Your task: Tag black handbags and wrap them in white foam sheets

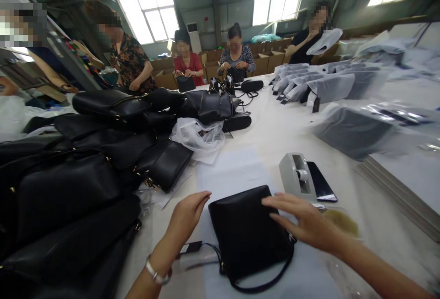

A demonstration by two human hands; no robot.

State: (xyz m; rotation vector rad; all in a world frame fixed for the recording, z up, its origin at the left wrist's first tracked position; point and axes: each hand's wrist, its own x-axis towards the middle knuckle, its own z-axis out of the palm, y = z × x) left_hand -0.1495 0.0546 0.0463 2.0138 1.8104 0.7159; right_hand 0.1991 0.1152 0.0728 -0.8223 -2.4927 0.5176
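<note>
A heap of black handbags (85,171) crowds the table's (275,129) left edge. The left hand (187,219), open and empty, rests at the upper left corner of a black handbag (245,232) lying flat near the table's near edge, its long axis running away from the person. The right hand (305,223), fingers spread and holding nothing, lies on its upper right edge, the nearer hand. A tape dispenser (297,175) stands just beyond.

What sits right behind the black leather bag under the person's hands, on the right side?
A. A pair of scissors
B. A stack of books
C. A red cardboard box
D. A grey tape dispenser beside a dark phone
D: a grey tape dispenser stands next to a flat dark phone on the white table, just beyond the black leather bag that the right hand rests on.
</note>
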